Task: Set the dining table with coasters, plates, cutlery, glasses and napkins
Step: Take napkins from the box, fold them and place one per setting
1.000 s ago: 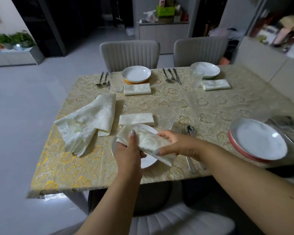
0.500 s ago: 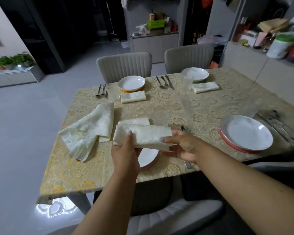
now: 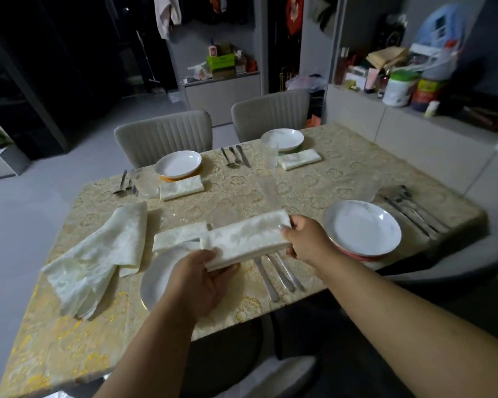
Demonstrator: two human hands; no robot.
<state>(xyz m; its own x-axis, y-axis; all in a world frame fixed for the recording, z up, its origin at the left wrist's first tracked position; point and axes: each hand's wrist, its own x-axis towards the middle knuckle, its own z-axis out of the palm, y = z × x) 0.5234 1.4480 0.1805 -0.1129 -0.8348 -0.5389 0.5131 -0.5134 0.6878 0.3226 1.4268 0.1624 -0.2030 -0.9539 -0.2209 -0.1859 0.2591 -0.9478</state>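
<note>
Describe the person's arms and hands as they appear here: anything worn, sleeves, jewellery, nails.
Both forearms are bare as far as the frame shows, with no sleeves in view. The left hand and right hand wear no gloves, and no rings, watch or bracelets show. The one right fingernail that shows looks pale and glossy, possibly polished; the left hand's nails are hidden.

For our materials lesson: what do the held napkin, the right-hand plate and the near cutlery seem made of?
Held napkin: woven cloth, probably damask, going by its faint sheen and raised pattern. Right-hand plate: likely glazed ceramic, white, glossy, with highlights. Near cutlery: metal, probably stainless steel, grey and reflective.
</note>
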